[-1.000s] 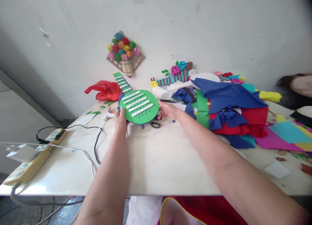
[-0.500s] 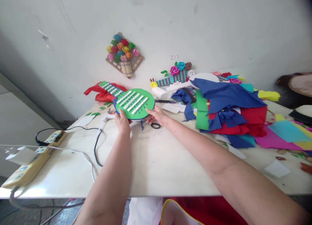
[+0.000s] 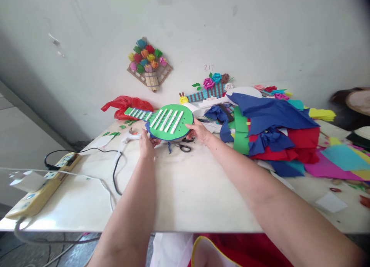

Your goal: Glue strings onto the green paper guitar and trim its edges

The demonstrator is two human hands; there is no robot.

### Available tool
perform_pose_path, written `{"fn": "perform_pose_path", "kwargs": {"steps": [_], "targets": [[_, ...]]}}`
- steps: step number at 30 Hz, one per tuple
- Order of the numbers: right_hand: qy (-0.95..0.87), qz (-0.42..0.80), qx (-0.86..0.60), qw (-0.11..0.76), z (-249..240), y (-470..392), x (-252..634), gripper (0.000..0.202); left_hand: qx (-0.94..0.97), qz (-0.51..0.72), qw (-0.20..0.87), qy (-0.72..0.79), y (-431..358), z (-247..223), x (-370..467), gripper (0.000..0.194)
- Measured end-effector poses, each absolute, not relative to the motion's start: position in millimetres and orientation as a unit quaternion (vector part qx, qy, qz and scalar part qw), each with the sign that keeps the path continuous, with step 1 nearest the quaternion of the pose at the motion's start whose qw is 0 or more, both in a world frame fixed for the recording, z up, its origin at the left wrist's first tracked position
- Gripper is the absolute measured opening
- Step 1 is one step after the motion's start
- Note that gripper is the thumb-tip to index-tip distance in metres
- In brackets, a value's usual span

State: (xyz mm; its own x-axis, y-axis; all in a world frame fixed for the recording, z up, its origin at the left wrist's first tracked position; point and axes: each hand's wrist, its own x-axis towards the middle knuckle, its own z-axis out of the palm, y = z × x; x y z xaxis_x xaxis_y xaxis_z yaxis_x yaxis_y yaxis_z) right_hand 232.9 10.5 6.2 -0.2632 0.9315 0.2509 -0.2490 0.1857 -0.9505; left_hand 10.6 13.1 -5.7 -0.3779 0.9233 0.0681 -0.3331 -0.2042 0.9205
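Observation:
Both hands hold up a green paper instrument (image 3: 185, 120) with a round body, white bars and thin strings, its narrow neck pointing left. Blue paper shows along its lower edge. My left hand (image 3: 148, 144) grips the lower left of the round body, fingers beneath it. At the body's right edge, my right hand (image 3: 199, 131) pinches the rim with the thumb on top. Black-handled scissors (image 3: 185, 148) lie on the table just below the instrument, and a white glue gun (image 3: 131, 137) rests left of my left hand.
A yellow power strip (image 3: 37, 191) and cables lie at the left. Red plastic (image 3: 127, 103) sits behind the instrument's neck. Blue crepe paper (image 3: 268, 110) and other coloured sheets are piled at the right. A flower craft (image 3: 148, 62) is on the wall.
The instrument has shifted right and turned, its neck now lying closer to level. My right hand has moved right and slightly up with it; more of the scissors shows.

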Motion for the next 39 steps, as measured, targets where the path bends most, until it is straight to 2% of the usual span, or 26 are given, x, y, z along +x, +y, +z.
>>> {"fn": "perform_pose_path", "kwargs": {"steps": [7, 16, 24, 28, 35, 39], "targets": [[-0.6, 0.537, -0.349, 0.48, 8, 17, 254, 0.054, 0.41, 0.655, 0.48, 0.416, 9, -9, 7, 0.036], [-0.598, 0.509, -0.411, 0.462, 10, 20, 267, 0.047, 0.415, 0.646, 0.507, 0.392, 6, -6, 9, 0.042], [-0.609, 0.498, -0.423, 0.449, 7, 23, 270, 0.051, 0.445, 0.629, 0.454, 0.447, 6, -7, 8, 0.044], [-0.594, 0.504, -0.409, 0.475, 8, 23, 269, 0.046, 0.453, 0.618, 0.442, 0.467, 6, -5, 8, 0.04], [-0.575, 0.518, -0.4, 0.49, 11, 21, 270, 0.046, 0.395, 0.617, 0.542, 0.413, 4, -3, 7, 0.035], [-0.568, 0.523, -0.399, 0.495, 11, 19, 271, 0.047, 0.374, 0.614, 0.548, 0.428, 2, -1, 9, 0.03]]}}
